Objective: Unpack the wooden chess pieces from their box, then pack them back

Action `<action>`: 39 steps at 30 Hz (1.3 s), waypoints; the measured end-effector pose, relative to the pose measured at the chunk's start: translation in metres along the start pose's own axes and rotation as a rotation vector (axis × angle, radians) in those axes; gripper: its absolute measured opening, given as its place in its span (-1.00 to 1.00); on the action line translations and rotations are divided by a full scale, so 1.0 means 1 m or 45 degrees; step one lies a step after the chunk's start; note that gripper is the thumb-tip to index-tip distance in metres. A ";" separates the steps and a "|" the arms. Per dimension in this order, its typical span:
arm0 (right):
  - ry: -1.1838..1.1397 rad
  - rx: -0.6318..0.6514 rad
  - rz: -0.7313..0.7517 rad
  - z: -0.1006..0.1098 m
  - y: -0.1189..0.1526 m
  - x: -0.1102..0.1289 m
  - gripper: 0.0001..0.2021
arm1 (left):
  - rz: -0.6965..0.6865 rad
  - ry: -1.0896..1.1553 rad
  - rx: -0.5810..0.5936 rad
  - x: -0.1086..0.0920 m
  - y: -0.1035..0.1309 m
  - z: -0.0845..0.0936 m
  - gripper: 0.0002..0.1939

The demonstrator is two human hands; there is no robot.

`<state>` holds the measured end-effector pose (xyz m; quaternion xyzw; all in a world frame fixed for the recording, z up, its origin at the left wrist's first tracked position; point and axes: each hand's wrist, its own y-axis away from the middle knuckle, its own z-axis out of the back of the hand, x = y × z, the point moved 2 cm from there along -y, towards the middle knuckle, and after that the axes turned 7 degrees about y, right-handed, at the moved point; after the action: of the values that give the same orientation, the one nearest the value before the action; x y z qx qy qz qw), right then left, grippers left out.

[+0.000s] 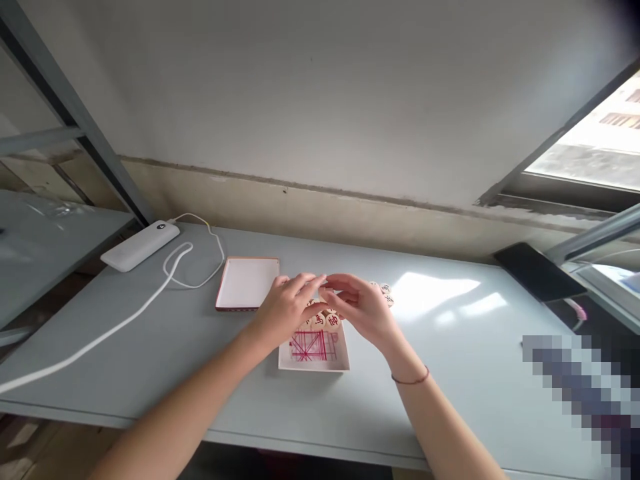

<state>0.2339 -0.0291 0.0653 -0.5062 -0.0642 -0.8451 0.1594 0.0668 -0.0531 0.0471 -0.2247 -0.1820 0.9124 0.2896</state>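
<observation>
A shallow white box lies on the pale grey table, with a folded red-lined board paper in its near half. Round wooden chess pieces with red characters sit in its far half. My left hand and my right hand hover over those pieces, fingertips meeting above them. Whether a piece is pinched between the fingers is hidden. More pieces lie loose on the table just beyond my right hand.
The box lid lies upturned to the left of my hands. A white power bank with a white cable sits at the far left. A black phone rests at the far right near the window.
</observation>
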 end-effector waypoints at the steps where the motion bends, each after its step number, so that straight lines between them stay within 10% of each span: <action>1: -0.099 -0.002 -0.010 -0.003 0.002 -0.002 -0.64 | -0.018 0.034 -0.027 0.000 -0.001 0.001 -0.61; 14: -0.248 -0.225 0.063 -0.015 0.002 -0.019 -0.70 | -0.113 0.147 -0.073 -0.007 -0.003 0.019 -0.80; 24: 0.503 -0.624 0.171 0.001 0.003 -0.027 -0.73 | -0.074 0.300 0.079 -0.002 -0.006 0.022 -0.94; 32: 0.474 -0.724 0.362 0.001 0.012 -0.024 -0.82 | 0.085 0.434 -0.270 0.004 0.010 0.082 -0.90; 39: 0.412 -0.654 0.399 0.000 0.015 -0.016 -0.84 | 0.025 0.325 0.206 -0.011 0.058 0.049 -0.91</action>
<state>0.2459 -0.0399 0.0503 -0.3929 0.2553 -0.8683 0.1630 0.0237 -0.1138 0.0644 -0.3166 -0.0675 0.8909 0.3187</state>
